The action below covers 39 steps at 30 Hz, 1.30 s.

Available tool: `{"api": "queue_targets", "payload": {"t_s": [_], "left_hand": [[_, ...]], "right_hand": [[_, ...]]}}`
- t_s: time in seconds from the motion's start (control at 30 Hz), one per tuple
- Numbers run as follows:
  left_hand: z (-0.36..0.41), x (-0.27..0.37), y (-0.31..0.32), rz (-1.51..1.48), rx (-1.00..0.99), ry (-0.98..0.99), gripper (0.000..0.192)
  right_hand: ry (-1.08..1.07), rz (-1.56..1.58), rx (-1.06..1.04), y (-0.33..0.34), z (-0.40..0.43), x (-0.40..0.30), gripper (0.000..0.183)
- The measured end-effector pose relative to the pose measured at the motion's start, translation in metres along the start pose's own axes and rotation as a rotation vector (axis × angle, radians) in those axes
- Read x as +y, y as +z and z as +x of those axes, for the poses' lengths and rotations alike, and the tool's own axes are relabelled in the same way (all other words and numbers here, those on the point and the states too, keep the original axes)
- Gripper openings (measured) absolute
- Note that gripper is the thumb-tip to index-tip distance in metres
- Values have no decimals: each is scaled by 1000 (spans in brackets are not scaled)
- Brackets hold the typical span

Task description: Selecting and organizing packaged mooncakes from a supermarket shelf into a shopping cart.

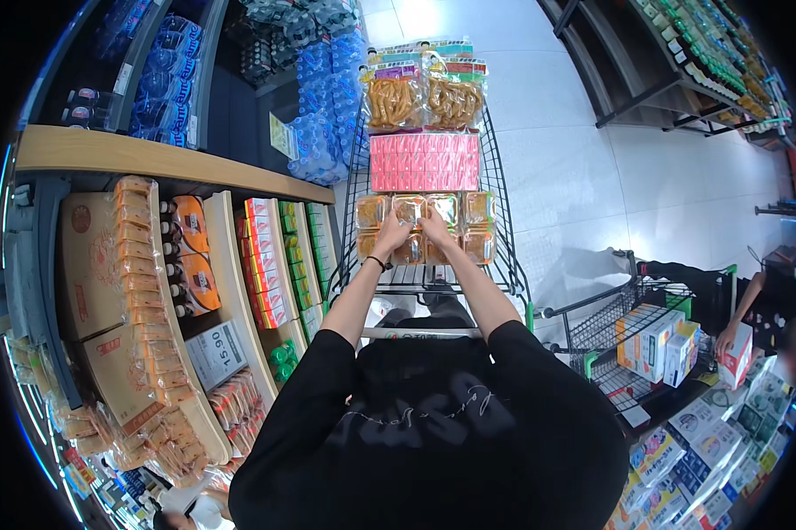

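Note:
In a wire shopping cart [504, 265], clear plastic food containers [479, 207] with orange-brown contents stand in two rows at the near end. My left hand [393, 232] and my right hand [434, 228] rest on either side of one container [410, 209] in the far row, their fingertips at its edges. Whether it is lifted off the others cannot be told. Beyond these lies a block of small pink boxes [424, 162] under shiny film. Clear bags of brown food, perhaps chicken feet [391, 103], lie at the cart's far end.
At left, shelves hold packaged snacks [139, 245], cartons [93, 265] and bottles [192, 285]. Shrink-wrapped water bottles [318, 139] are stacked beside the cart. A second cart [636, 291] with boxes stands at right, where another person's hand [726, 339] touches a box. A rack [676, 79] stands upper right.

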<state>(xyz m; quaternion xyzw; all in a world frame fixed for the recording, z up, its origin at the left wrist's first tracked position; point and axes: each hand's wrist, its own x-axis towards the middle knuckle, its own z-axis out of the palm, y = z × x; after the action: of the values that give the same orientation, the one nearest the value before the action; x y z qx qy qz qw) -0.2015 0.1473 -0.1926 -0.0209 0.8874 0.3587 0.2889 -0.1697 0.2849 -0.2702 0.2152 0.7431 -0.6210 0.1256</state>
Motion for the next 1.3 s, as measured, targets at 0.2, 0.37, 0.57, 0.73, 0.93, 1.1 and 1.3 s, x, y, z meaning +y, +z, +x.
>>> {"api": "queue_targets", "payload": {"t_s": [0.2, 0.37, 0.57, 0.73, 0.93, 1.1, 1.3], "left_hand": [[1, 16, 15, 63, 90, 129, 62], [7, -15, 20, 272, 189, 269, 54], [-18, 20, -2, 289, -226, 100, 45], [-38, -2, 11, 206, -18, 326, 43], [-67, -34, -4, 166, -2, 339, 54], [-37, -40, -7, 234, 71, 340, 66], [-24, -40, -5, 397, 38, 198, 70]], "right_hand": [[-128, 23, 56, -3, 18, 33, 52], [-121, -219, 133, 6, -1, -16, 55], [15, -163, -71, -10, 0, -11, 52], [-204, -2, 30, -6, 6, 5, 51], [-128, -273, 49, -31, -51, -19, 44], [-229, -371, -66, -56, -118, -44, 33], [-243, -500, -119, -60, -169, -47, 30]]}}
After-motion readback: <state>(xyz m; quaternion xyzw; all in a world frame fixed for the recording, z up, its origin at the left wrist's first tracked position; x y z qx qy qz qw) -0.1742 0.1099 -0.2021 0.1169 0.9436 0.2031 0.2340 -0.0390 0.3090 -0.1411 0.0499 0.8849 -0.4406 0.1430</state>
